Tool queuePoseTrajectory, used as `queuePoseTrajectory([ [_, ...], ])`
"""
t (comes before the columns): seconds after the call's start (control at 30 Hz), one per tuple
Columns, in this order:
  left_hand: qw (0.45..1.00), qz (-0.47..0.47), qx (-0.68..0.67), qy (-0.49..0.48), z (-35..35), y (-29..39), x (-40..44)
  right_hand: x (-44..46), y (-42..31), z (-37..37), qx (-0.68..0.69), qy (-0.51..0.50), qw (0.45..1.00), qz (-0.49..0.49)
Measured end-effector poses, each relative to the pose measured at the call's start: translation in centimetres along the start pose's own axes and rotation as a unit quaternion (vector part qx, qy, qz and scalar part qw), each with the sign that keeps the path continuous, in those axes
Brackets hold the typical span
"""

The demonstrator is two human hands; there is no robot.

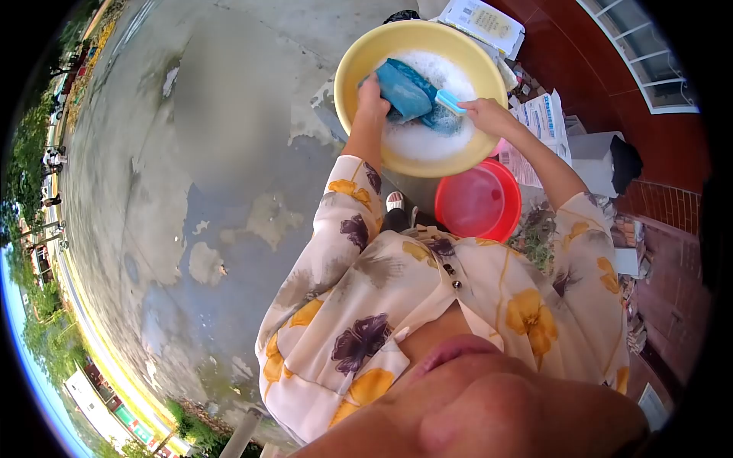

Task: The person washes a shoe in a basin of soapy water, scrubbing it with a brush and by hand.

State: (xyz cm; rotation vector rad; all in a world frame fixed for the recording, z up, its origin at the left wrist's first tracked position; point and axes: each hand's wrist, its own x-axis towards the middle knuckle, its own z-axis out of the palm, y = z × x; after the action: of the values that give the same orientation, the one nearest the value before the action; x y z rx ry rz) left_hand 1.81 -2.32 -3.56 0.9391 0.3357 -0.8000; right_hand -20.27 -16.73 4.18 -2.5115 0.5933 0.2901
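Observation:
A wide yellow basin (345, 99) holds white suds and a wet teal cloth (408, 90). At the basin's left side my left hand (372, 98) grips the cloth's edge, its fingers partly hidden by the fabric. My right hand (482, 114), over the basin's right part, is closed around the end of a light blue brush (450, 101). The brush's head lies against the right edge of the cloth, close to the foam.
A red basin (477, 200) with cloudy water stands below the yellow one. Packages (485, 23), papers (540, 126) and a white box (599, 162) line the dark red wall on the right. Wet concrete ground (229, 153) stretches left.

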Motion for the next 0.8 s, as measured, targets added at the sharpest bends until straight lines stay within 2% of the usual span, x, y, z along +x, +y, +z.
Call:
queuePoseTrajectory([
  [0.03,0.999,-0.006,-0.014,-0.042,0.2,0.2,-0.7,1.1,0.8,-0.6,0.016,0.039,0.999,0.019],
  [0.07,0.999,-0.008,-0.012,-0.045,0.7,0.5,-1.4,4.3,3.1,1.1,0.017,0.154,0.988,0.01],
  [0.1,0.996,-0.042,-0.044,-0.06,0.9,0.6,-2.4,5.1,3.4,3.1,0.017,0.155,0.988,0.014],
  [0.13,0.992,-0.071,-0.08,-0.074,1.3,0.9,-3.1,6.4,2.7,4.6,0.078,0.114,0.986,0.088],
  [0.17,0.992,-0.062,-0.081,-0.079,1.3,1.1,-2.3,7.7,1.1,4.5,0.141,0.078,0.975,0.155],
  [0.23,0.979,-0.069,-0.103,-0.163,-0.2,0.4,-1.7,6.3,-1.3,3.0,0.187,0.072,0.969,0.148],
  [0.3,0.98,-0.069,-0.105,-0.154,0.5,0.6,-2.9,3.6,-3.1,3.4,0.226,0.057,0.962,0.144],
  [0.37,0.981,-0.069,-0.093,-0.158,0.8,0.5,-3.5,1.3,-3.9,4.6,0.243,0.129,0.961,-0.036],
  [0.43,0.981,-0.069,-0.1,-0.154,0.9,0.1,-3.0,0.3,-6.5,6.4,0.169,0.115,0.976,-0.078],
  [0.47,0.986,-0.067,-0.081,-0.13,1.1,0.0,-3.3,0.6,-8.8,5.5,0.18,0.076,0.98,-0.042],
  [0.53,0.992,-0.078,-0.049,-0.09,0.8,-0.3,-3.3,4.8,-9.3,6.0,0.163,0.106,0.981,-0.028],
  [0.6,0.991,-0.08,-0.055,-0.087,-0.8,-1.5,-0.6,8.5,-9.2,6.7,0.152,0.134,0.979,-0.012],
  [0.67,0.988,-0.103,-0.044,-0.106,-0.5,-0.7,-0.8,10.1,-9.6,6.5,0.112,0.14,0.983,-0.037],
  [0.8,0.985,-0.115,-0.096,-0.083,0.2,0.5,-1.2,3.8,-8.0,7.2,0.141,0.114,0.979,-0.092],
])
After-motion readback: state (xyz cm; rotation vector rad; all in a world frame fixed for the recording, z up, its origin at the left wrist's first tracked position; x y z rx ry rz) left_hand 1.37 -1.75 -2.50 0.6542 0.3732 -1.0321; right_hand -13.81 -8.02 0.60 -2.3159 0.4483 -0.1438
